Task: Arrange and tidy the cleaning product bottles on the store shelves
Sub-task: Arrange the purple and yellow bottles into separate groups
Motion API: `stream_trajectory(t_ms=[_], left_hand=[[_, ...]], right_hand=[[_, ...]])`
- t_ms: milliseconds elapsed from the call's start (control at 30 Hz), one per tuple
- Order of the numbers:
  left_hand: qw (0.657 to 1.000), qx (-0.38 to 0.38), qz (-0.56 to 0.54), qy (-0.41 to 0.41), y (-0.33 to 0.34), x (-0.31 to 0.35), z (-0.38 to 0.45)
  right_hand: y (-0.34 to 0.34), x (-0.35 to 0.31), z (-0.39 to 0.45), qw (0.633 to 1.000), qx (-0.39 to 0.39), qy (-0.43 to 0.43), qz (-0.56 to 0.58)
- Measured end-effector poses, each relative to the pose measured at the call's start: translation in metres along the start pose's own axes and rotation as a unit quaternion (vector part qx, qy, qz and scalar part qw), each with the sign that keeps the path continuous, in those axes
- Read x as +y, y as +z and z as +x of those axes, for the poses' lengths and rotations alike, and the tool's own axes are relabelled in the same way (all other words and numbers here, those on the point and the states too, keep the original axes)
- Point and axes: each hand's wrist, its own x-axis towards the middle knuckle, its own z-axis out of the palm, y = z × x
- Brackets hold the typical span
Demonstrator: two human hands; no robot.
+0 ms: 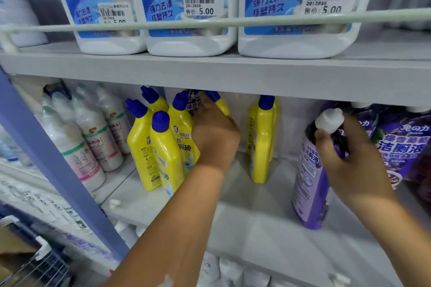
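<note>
While both hands grip bottles, left (213,134) yellow (222,104), right (349,158) purple (310,184), grey shelf (256,228) bears them.

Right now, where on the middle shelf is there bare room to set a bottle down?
Bare shelf runs along the front, between the left hand and the purple bottle gripped by the right hand. Crowded: the yellow bottles at left; a lone yellow bottle stands behind the gap.

gap: yellow cluster (161,144) – lone yellow bottle (263,139) | overhead: shelf board (233,77)
</note>
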Motion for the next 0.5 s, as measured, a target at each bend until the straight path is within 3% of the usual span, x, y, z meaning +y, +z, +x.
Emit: stream_trajectory(t_ms=[133, 500], left_hand=[[0.988, -0.095, 0.121, 0.023, -0.005, -0.001, 0.023], [0.979, -0.195, -0.042, 0.040, -0.003, 0.025, 0.008]], right_hand=[[-0.005, 0.002, 0.002, 1.000, 0.004, 0.011, 0.012], [0.001, 0.000, -0.002, 1.000, 0.010, 0.004, -0.012]])
